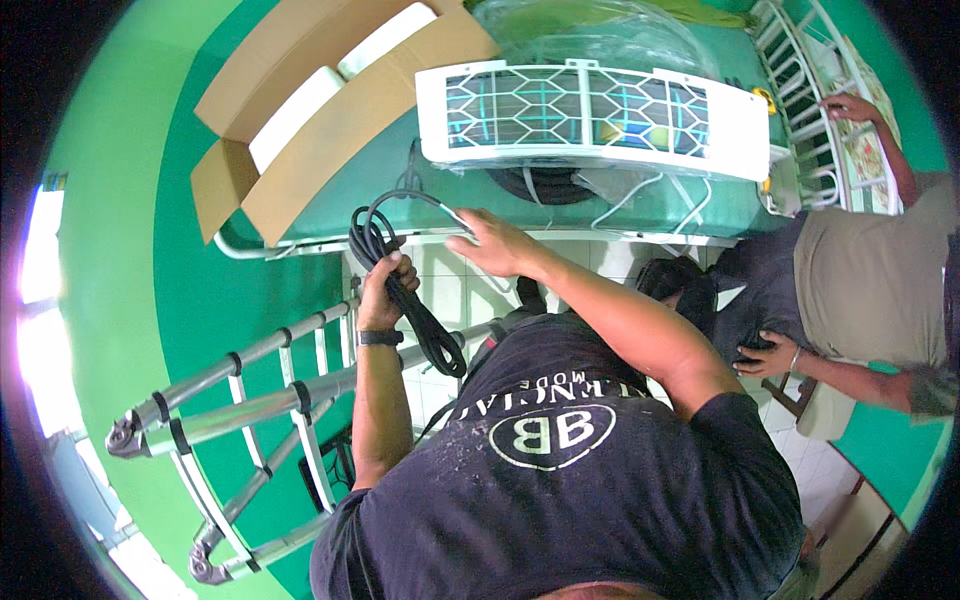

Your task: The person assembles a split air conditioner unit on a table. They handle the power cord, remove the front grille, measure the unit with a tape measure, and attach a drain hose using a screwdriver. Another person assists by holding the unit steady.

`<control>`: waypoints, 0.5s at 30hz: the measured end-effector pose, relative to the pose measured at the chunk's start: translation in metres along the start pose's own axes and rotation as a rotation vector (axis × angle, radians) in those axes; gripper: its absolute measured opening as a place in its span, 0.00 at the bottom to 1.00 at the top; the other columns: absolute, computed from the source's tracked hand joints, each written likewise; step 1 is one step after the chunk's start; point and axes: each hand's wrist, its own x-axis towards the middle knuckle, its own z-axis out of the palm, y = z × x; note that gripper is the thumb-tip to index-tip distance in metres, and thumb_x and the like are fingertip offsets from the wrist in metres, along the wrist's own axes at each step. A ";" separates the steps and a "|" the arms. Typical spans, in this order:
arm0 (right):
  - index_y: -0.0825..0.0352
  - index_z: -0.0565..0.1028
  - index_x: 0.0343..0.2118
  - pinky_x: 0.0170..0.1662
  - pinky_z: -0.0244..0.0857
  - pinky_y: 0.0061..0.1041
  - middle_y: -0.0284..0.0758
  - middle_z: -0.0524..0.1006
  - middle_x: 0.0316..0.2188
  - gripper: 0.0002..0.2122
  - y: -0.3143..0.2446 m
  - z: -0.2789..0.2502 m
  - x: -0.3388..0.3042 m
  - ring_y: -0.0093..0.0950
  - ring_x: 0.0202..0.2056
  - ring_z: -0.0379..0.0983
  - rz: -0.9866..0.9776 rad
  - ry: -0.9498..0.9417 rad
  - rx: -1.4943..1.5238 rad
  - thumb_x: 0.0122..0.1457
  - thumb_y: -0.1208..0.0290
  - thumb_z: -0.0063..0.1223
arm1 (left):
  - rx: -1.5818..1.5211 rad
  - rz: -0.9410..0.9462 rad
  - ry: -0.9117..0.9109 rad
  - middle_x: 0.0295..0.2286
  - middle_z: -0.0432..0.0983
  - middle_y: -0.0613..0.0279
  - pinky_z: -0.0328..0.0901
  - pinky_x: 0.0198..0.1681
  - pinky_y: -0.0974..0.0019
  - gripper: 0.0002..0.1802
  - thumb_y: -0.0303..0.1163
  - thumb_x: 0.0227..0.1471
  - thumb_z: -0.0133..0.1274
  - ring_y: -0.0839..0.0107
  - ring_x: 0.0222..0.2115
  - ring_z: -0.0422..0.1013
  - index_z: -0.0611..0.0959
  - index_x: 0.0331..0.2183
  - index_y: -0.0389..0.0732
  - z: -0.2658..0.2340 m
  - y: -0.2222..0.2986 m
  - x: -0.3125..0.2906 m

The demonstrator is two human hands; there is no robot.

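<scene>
- Black cable (425,325) is located left of frame centre, looped into a coil in front of the green bed (330,210).
- Coil is grasped in the left hand (380,288); right hand (497,247) is held with thumb spread, fingertips met by a pale length (447,211) of cable; whether it is pinched cannot be told.
- Step in hand: judged to be cable handling, one strand being separated.
- Next move: firm left grip judged to be needed, slack to be fed clear of the white grille panel (584,110), upper centre.
</scene>
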 end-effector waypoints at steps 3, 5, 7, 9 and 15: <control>0.71 0.64 0.61 0.60 0.62 0.37 0.51 0.71 0.55 0.31 0.031 -0.007 -0.032 0.46 0.56 0.69 0.180 -0.151 0.103 0.64 0.49 0.47 | 0.084 0.009 0.205 0.22 0.64 0.69 0.60 0.26 0.70 0.19 0.32 0.53 0.55 0.76 0.21 0.61 0.74 0.46 0.37 -0.016 -0.009 -0.003; 0.69 0.66 0.61 0.59 0.63 0.36 0.51 0.73 0.54 0.30 0.059 -0.008 -0.051 0.44 0.54 0.71 0.190 -0.220 0.031 0.64 0.49 0.47 | 0.164 0.074 0.361 0.20 0.68 0.66 0.62 0.22 0.69 0.11 0.29 0.52 0.55 0.74 0.18 0.64 0.77 0.38 0.37 -0.037 -0.017 -0.003; 0.69 0.69 0.58 0.57 0.65 0.36 0.50 0.74 0.53 0.28 0.095 -0.011 -0.077 0.44 0.53 0.73 0.305 -0.211 0.005 0.64 0.50 0.48 | 0.231 0.119 0.524 0.20 0.68 0.67 0.63 0.21 0.70 0.06 0.29 0.51 0.54 0.73 0.17 0.66 0.77 0.33 0.39 -0.050 -0.024 -0.003; 0.70 0.71 0.55 0.55 0.66 0.36 0.49 0.77 0.50 0.26 0.152 -0.018 -0.108 0.44 0.51 0.74 0.355 -0.218 -0.142 0.63 0.51 0.49 | 0.272 0.115 0.612 0.20 0.68 0.67 0.65 0.22 0.69 0.04 0.28 0.51 0.54 0.72 0.18 0.67 0.76 0.29 0.40 -0.069 -0.026 0.006; 0.72 0.73 0.49 0.52 0.68 0.41 0.51 0.78 0.46 0.23 0.213 -0.038 -0.182 0.49 0.48 0.75 0.691 -0.192 -0.245 0.63 0.54 0.50 | 0.870 0.294 0.946 0.28 0.76 0.51 0.69 0.34 0.57 0.26 0.33 0.43 0.58 0.57 0.26 0.74 0.70 0.42 0.29 -0.133 -0.011 0.046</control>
